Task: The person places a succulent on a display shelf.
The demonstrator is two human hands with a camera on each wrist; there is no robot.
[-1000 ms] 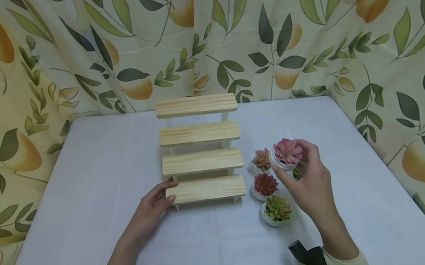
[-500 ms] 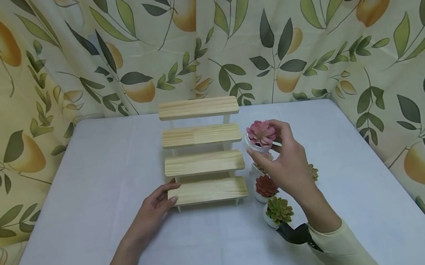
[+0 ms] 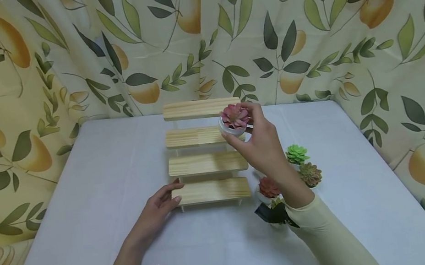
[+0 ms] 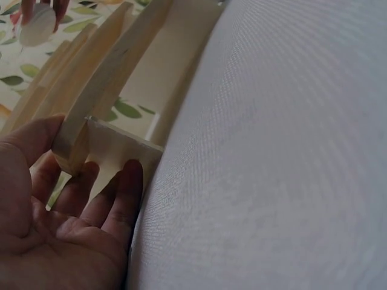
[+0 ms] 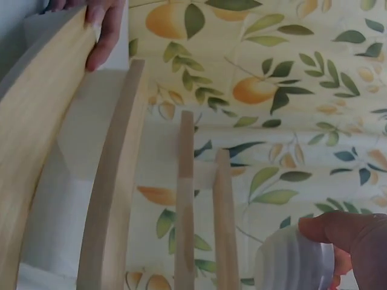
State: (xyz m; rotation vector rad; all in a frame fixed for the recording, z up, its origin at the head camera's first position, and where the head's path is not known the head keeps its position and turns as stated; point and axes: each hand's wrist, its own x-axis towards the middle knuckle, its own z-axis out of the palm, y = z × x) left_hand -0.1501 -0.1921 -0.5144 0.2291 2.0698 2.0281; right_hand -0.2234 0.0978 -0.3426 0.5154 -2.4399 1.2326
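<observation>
While the left hand (image 3: pixel 159 202) gripped the lowest shelf (image 3: pixel 214 191) by its left end, the right hand (image 3: pixel 259 142) held the potted pink succulent (image 3: pixel 234 118) between thumb and curled fingers, near the upper shelves (image 3: pixel 192 109).

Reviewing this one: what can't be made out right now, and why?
Head view: most of the front green succulent, hidden by the black wrist piece.
Head view: right edge of the red succulent, hidden by the right forearm.
Right wrist view: part of the held white pot, cut off by the bottom edge.
Left wrist view: most of the right hand, cut off by the top edge.
</observation>
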